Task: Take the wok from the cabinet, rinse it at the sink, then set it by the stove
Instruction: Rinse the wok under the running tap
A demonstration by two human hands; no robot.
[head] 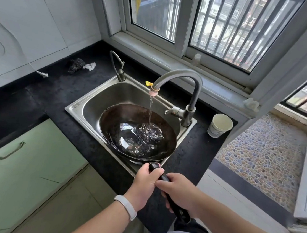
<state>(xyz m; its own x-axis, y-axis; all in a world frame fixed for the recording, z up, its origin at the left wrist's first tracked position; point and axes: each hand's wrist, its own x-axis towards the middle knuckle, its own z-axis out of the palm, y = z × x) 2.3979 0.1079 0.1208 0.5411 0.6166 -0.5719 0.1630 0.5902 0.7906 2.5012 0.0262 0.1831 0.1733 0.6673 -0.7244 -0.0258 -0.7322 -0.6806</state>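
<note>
A dark round wok (122, 121) rests tilted in the steel sink (94, 100), its black handle reaching over the sink's near rim. Water runs from the curved tap (180, 74) into the wok and pools at its bottom. My left hand (144, 184) grips the handle close to the wok. My right hand (179, 193) grips the same handle farther back, just behind the left. A white band sits on my left wrist.
A paper cup (219, 125) stands on the black counter (48, 96) right of the tap. A steel scourer (76, 65) and a crumpled tissue (89, 66) lie at the back left beside a thin second tap (119, 67). Green cabinet doors (24, 160) are below left.
</note>
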